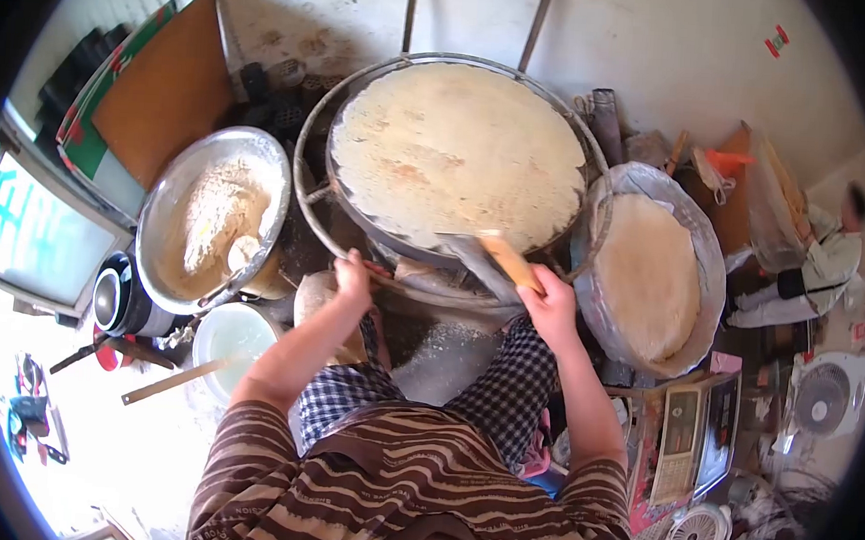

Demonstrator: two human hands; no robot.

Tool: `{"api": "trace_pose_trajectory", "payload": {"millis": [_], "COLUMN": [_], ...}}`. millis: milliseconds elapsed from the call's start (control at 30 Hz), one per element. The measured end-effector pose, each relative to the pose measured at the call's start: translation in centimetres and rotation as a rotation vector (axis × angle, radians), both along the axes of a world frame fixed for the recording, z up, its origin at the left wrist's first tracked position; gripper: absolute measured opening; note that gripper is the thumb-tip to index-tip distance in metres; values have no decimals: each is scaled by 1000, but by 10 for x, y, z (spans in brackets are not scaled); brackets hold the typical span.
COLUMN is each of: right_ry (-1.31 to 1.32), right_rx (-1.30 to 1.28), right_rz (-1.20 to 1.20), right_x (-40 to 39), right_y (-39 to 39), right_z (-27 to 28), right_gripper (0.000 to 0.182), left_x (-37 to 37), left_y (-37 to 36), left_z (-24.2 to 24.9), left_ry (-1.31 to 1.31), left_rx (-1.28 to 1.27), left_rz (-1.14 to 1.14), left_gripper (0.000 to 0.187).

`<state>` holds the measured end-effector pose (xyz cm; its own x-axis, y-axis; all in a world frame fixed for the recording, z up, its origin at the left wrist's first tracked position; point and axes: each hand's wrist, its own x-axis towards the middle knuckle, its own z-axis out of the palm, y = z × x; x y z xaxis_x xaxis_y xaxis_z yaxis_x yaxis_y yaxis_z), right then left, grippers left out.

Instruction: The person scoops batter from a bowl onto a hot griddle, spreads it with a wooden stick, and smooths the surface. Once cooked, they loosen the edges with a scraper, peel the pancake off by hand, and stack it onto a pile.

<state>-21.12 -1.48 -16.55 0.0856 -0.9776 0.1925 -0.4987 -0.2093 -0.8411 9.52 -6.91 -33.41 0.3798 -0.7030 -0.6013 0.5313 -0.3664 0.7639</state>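
A large pale flatbread (458,149) covers a round griddle, with a metal ring (306,156) around it. My left hand (354,281) is closed at the ring's near edge, its fingers curled on the rim. In my right hand (551,304) is the wooden handle of a flat scraper (513,262), held near the griddle's front right edge. The scraper's blade is blurred and lies close to the bread's near edge. Which part of the blade touches the griddle cannot be made out.
Left of the griddle are a metal basin of flour (225,220) and a white bucket (233,343) with a stick across it. A lined basket (648,272) holds stacked flatbreads at the right. Beyond it a person (824,256) sits near a fan (825,396).
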Motion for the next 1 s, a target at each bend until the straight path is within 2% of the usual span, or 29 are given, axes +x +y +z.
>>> {"api": "trace_pose_trajectory", "payload": {"millis": [33, 100, 167, 233, 300, 367, 433, 533, 667, 767, 800, 900, 1000], "right_ry": [65, 159, 330, 379, 393, 413, 469, 463, 514, 587, 596, 660, 744], "right_rx": [-31, -163, -2, -167, -281, -275, -273, -284, -310, -299, -303, -258, -220], "right_rz": [-2, 68, 114, 179, 237, 247, 247, 245, 229, 219, 208, 214, 236], "right_x": [17, 48, 79, 91, 99, 104, 108, 109, 113, 115, 116, 119, 127], "right_y": [-13, -28, -31, -38, -41, -40, -41, -44, -41, -41, -43, -49, -49], "right_z": [-7, -8, 14, 1, -7, -10, -12, -24, -24, -21, -24, -31, -38], "right_gripper": [27, 27, 25, 24, 23, 22, 19, 22, 21, 21, 20, 18, 15], "left_x": [-17, -38, -42, -36, -6, 34, 61, 63, 76, 77, 84, 73, 49], "left_y": [13, 49, 68, 71, 54, 32, 5, 1, -11, -17, -23, -21, -12], "left_z": [5, 41, 40, 29, -8, -47, -73, 7, 15, 20, 5, 21, -3], "left_ry": [39, 160, 279, 312, 331, 245, -15, 151, 116, 84, 94, 67, 264], "left_rx": [7, -76, -44, -11, 6, -148, -344, -186, -66, -33, -37, -38, 5], "left_rz": [7, -200, -493, -367, -188, -108, -136, 66, 66, 100, 93, 25, -112], "left_gripper": [30, 34, 42, 39, 37, 31, 32, 33, 41, 33, 34, 27, 21]}}
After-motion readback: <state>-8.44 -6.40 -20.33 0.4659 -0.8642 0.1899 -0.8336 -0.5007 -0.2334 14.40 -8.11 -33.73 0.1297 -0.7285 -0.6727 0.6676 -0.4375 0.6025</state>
